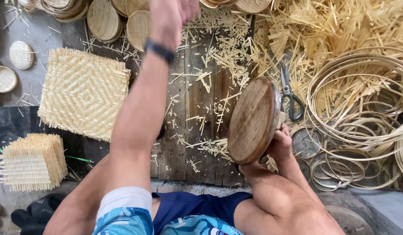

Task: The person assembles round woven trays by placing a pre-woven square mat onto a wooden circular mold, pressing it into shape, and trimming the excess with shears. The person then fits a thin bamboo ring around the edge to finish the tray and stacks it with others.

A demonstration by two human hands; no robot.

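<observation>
My right hand (pixel 280 144) grips the lower edge of a round wooden disc (pixel 253 119), which stands tilted on its rim above the plank board (pixel 197 100). My left arm reaches up the middle of the view, with a dark band at the wrist. My left hand (pixel 171 15) is raised near the top edge and partly cut off, so its fingers are unclear and I see nothing in it. Bamboo trimmings lie scattered on the planks between the two hands.
A square woven bamboo mat (pixel 84 93) lies at the left, with a stack of smaller mats (pixel 32 162) below it. Round woven trays (pixel 104 19) lie along the top. Scissors (pixel 290 93) lie right of the disc, beside bamboo hoops (pixel 358 117) and a heap of strips (pixel 336 26).
</observation>
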